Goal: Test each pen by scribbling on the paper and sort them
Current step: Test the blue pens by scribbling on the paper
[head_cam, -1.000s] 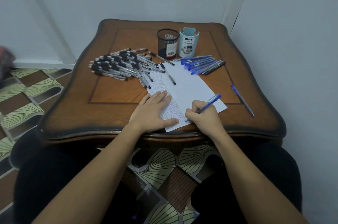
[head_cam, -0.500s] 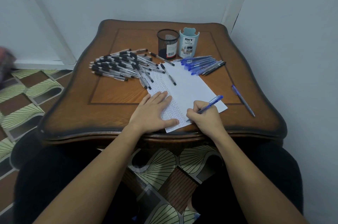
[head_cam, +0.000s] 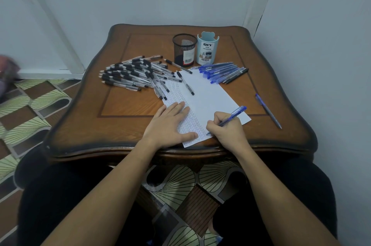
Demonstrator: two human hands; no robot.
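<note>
Only the right hand (head_cam: 227, 130) has crept a little along the paper (head_cam: 212, 97), pinching a blue pen (head_cam: 233, 115) with its tip on the sheet near the front edge of the table (head_cam: 80, 125). The left hand (head_cam: 168, 123) lies flat, fingers straight, pressing the paper down.

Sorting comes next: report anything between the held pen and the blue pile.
Nothing visible. Between the blue pen in the right hand and the blue pile lies only bare paper; a black pen lies left of that line.
</note>
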